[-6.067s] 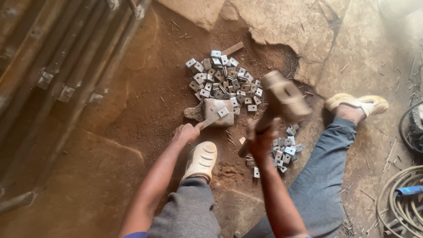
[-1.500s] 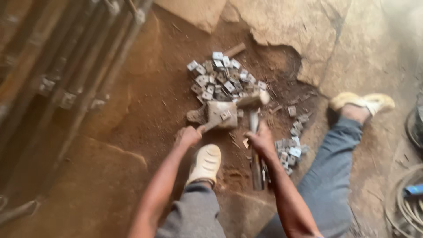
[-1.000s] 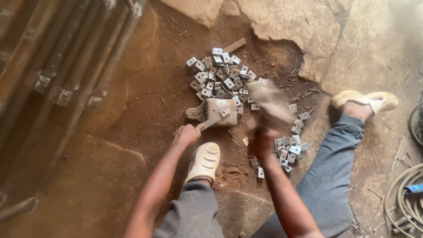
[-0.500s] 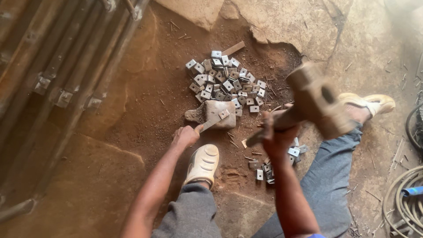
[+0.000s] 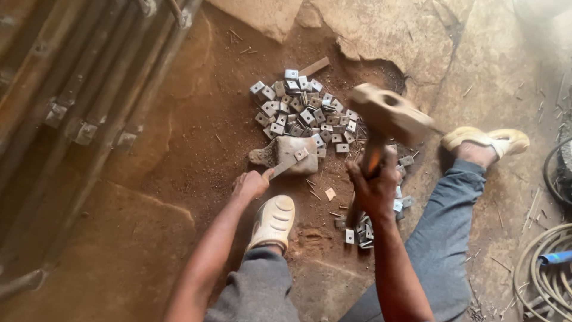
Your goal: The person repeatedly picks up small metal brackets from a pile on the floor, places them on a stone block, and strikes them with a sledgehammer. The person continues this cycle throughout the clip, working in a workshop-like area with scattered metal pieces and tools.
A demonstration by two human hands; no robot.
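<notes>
Hammering stage: a heavy hammer (image 5: 390,113) is raised in the air above the block, its head blurred, so a blow looks about to land rather than just landed.
Right hand: the right hand (image 5: 374,189) has its fingers wrapped tight round the hammer's handle, near the person's right knee.
Left hand: the left hand (image 5: 251,183) has its fingers closed on the near end of a slim holding tool (image 5: 285,167), which reaches forward onto the block.
Piece being worked: a small metal plate (image 5: 301,154) sits at the tip of the holding tool, on top of the metal block (image 5: 292,152), which rests on the dirt floor (image 5: 196,149) just in front of the left foot's pale shoe (image 5: 273,220).
Far pile: a large heap of small square plates (image 5: 301,110) lies on the floor just beyond the block, toward the broken concrete edge (image 5: 381,36).
Near pile: a smaller scatter of plates (image 5: 372,217) lies by the right hand, between the legs.
Progress, as a judgement: which pile is struck and which is waiting cannot be told; if the near scatter is the finished lot, most of the work remains.
Surroundings: metal bars (image 5: 89,89) lie along the floor's left edge; coiled hose (image 5: 545,268) sits at the right edge.
</notes>
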